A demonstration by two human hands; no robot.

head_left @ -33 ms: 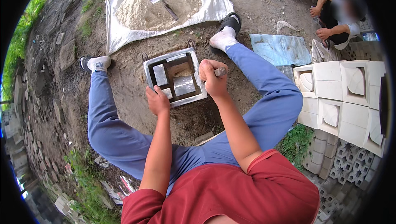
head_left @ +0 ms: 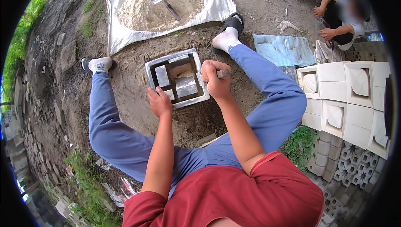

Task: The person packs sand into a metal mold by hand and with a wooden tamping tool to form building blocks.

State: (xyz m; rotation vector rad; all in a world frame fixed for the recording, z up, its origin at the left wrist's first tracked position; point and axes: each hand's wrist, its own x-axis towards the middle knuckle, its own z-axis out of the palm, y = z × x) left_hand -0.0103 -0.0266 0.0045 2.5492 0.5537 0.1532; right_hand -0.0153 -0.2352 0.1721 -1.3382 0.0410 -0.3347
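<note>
A square metal mold (head_left: pixel 190 100) sits on the dirt between my feet, with several smooth grey blocks (head_left: pixel 186 87) inside and some pale sandy material (head_left: pixel 184 73) among them. My left hand (head_left: pixel 160 102) grips its near left side, thumb over the rim. My right hand (head_left: pixel 216 78) is a closed fist at the mold's right rim, wrapped round a tool with a round handle (head_left: pixel 224 73). The handle's end sticks out to the right; the rest of the tool is mostly hidden by my fist. Wire loops (head_left: pixel 194 44) stand at the mold's far corners.
Beyond the mold, a white sheet (head_left: pixel 121 41) carries a sand heap (head_left: pixel 138 10) with a trowel (head_left: pixel 171 10) on it. A blue sheet (head_left: pixel 284 49) lies right, near pale molded blocks (head_left: pixel 332 76) in rows. Another person (head_left: pixel 340 30) crouches at the far right.
</note>
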